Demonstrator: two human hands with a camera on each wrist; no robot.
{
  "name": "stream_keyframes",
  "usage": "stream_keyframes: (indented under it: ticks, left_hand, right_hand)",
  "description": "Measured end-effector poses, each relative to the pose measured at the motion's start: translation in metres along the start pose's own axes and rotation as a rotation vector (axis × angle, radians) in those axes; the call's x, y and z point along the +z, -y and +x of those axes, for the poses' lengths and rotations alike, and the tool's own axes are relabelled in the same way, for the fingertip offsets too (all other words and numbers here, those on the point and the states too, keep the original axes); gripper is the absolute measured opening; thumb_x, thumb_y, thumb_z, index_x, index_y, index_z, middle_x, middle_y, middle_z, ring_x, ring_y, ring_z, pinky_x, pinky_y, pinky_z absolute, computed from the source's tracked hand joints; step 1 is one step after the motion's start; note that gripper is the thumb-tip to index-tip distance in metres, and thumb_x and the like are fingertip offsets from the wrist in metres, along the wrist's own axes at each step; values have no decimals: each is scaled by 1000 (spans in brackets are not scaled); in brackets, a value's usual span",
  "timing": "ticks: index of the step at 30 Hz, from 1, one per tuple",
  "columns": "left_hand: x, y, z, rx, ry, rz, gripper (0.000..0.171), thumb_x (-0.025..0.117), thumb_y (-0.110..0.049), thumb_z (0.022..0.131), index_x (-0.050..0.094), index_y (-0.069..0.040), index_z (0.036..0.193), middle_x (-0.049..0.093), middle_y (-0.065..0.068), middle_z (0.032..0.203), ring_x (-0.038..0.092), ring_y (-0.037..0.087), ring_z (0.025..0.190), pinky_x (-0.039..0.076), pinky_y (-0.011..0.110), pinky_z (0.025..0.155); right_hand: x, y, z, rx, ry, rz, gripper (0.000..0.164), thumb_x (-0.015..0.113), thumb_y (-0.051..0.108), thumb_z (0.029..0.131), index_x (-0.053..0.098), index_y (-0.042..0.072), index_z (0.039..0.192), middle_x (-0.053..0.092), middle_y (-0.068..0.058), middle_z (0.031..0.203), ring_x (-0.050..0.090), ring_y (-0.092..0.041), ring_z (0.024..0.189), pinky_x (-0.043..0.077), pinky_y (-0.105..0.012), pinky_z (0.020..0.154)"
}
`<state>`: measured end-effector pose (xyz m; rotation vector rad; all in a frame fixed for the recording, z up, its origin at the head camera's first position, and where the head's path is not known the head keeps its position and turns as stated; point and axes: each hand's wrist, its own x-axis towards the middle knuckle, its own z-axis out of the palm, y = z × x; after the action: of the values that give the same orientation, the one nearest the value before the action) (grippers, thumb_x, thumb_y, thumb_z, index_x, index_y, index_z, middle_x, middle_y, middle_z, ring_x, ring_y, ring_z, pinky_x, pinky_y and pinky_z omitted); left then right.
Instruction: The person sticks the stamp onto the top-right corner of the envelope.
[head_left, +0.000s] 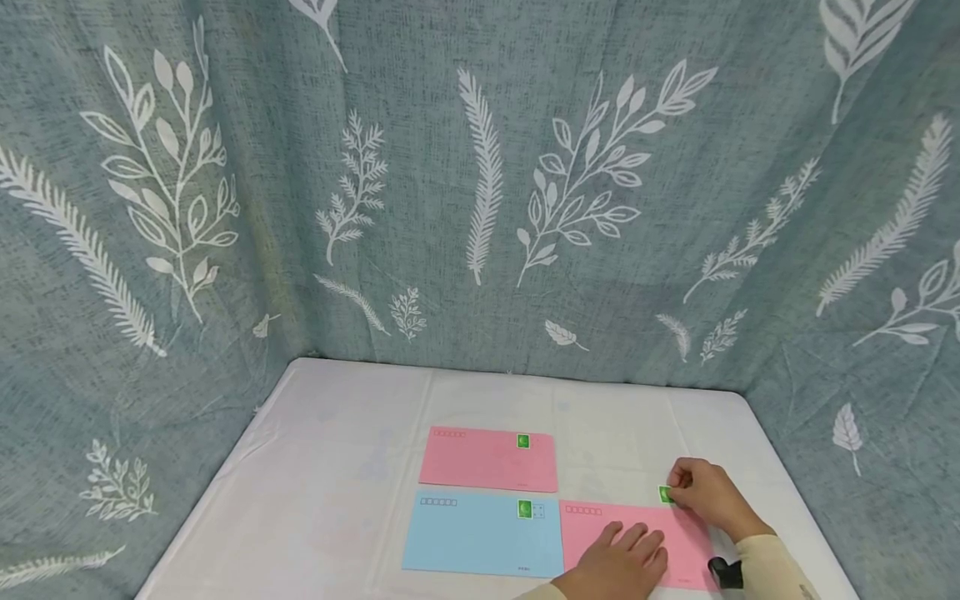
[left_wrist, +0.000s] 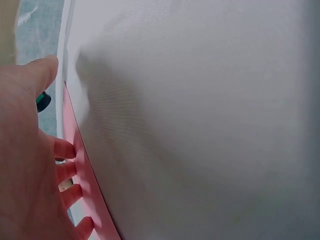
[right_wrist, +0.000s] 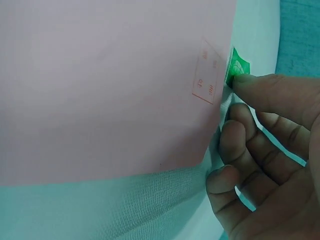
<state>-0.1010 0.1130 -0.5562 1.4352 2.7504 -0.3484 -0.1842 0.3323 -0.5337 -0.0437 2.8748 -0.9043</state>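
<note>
My left hand [head_left: 618,564] rests with fingers spread on a pink envelope [head_left: 686,542] at the front right of the table. Just past that envelope's far edge, my right hand [head_left: 711,493] pinches a small green postage stamp [head_left: 664,494]. In the right wrist view, the thumb covers the lower part of the stamp [right_wrist: 238,67], which stands right by the edge of the envelope [right_wrist: 110,90], near a printed box outline. The left wrist view shows the left fingers [left_wrist: 66,172] on the pink envelope [left_wrist: 92,192].
To the left lie a blue envelope [head_left: 480,542] and, behind it, another pink envelope [head_left: 487,462], each bearing a green stamp at its upper right. A white cloth covers the table [head_left: 330,467]. Leaf-patterned curtains [head_left: 435,208] stand behind and at both sides.
</note>
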Motion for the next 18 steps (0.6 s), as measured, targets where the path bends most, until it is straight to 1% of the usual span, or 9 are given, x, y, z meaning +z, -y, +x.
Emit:
stream_keyframes:
  ticks: [6, 9, 12, 18]
  left_hand:
    - [-5, -1, -1, -6, 21, -13, 63, 29, -73, 99, 38, -37, 149, 21, -19, 153, 21, 3, 139, 29, 29, 109]
    - [-6, -1, -1, -9, 19, -11, 62, 30, -73, 99, 39, -37, 148, 22, -19, 152, 22, 3, 139, 29, 29, 108]
    - [-7, -1, 0, -13, 13, -11, 61, 32, -73, 99, 41, -38, 147, 24, -19, 151, 23, 3, 138, 30, 30, 107]
    - [-7, -3, 1, -14, -17, 3, 58, 34, -71, 99, 43, -37, 145, 26, -18, 150, 25, 4, 137, 31, 30, 106]
  right_hand:
    - [-3, 0, 0, 17, 4, 25, 17, 78, 4, 83, 62, 9, 80, 56, -1, 71, 55, -16, 64, 44, -30, 55]
    - [-3, -1, 0, 19, 8, 42, 15, 77, 3, 83, 63, 9, 82, 56, -1, 72, 55, -17, 65, 44, -30, 55]
    - [-3, -3, 2, 16, 11, 54, 12, 76, 4, 84, 65, 9, 83, 57, -1, 73, 56, -16, 65, 45, -29, 55]
    - [-2, -9, 4, 0, 9, 34, 8, 75, 6, 86, 69, 11, 83, 61, 1, 72, 56, -15, 66, 45, -29, 57]
